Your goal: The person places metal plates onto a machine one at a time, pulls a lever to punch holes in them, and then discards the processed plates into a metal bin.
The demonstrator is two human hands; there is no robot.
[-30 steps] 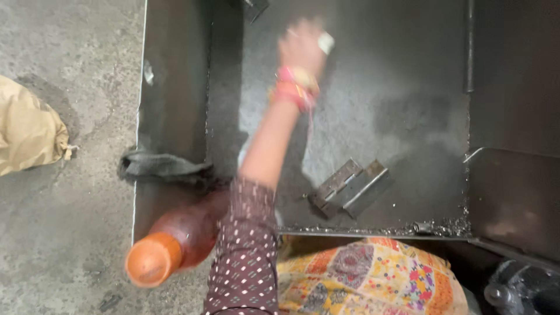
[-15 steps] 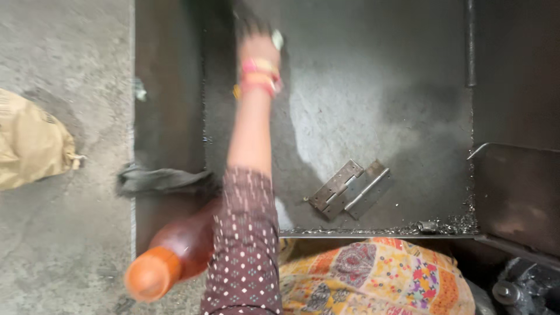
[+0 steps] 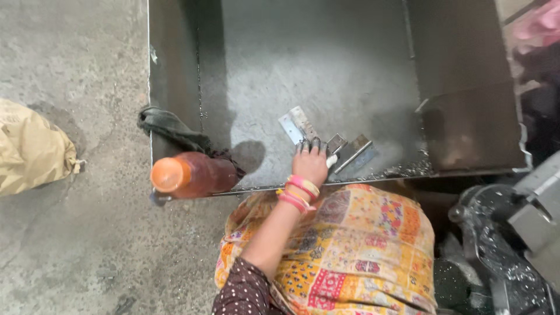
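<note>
My left hand (image 3: 311, 164), with pink and orange bangles at the wrist, reaches into a large open steel tray (image 3: 175, 87). Its fingertips press on the near end of a silver metal plate (image 3: 294, 123) that lies flat on the tray floor. Just right of the hand lie two darker hinge-like metal pieces (image 3: 353, 153), close to the tray's near edge. Something small and white shows at the thumb side of the hand; I cannot tell what it is. My right hand is out of sight. My patterned yellow clothing (image 3: 356, 251) fills the foreground.
An orange-capped bottle of reddish liquid (image 3: 189, 175) leans at the tray's near left corner, beside a dark rag (image 3: 169, 127) draped over the wall. A tan sack (image 3: 29, 151) lies on the concrete floor at left. Dark machine parts (image 3: 501, 233) stand at right.
My left arm was stretched to the far side of the tray. It has drawn back to the near edge, and a silver plate now lies under the fingertips beside the two darker pieces.
</note>
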